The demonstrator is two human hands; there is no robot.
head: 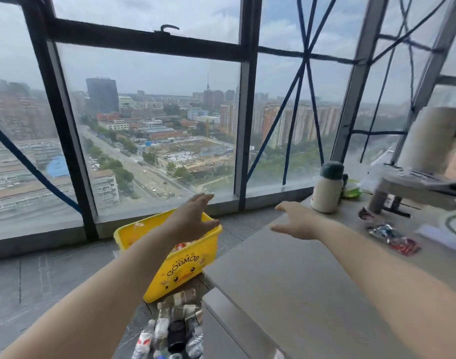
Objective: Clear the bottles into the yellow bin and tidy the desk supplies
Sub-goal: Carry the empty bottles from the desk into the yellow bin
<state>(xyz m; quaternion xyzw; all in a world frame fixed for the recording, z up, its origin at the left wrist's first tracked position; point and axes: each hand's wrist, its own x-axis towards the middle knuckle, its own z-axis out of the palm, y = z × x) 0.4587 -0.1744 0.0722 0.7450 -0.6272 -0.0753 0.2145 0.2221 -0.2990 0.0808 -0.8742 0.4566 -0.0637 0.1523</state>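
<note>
A yellow bin [154,286] printed with COSMOS stands on the floor left of the grey desk [286,288], with items inside. My left hand [193,218] hovers over the bin, fingers spread, holding nothing. My right hand [297,222] reaches out over the desk's far left corner, fingers apart and empty. A white flask with a dark green cap [327,189] stands upright on the desk beyond my right hand. Several bottles [170,330] lie packed together on the floor below the bin, beside the desk's side.
Crumpled snack wrappers [392,237] lie on the desk at right. A grey stand [403,185] with papers sits at the back right, green packaging [352,191] behind the flask. Large windows [149,120] rise just beyond the bin.
</note>
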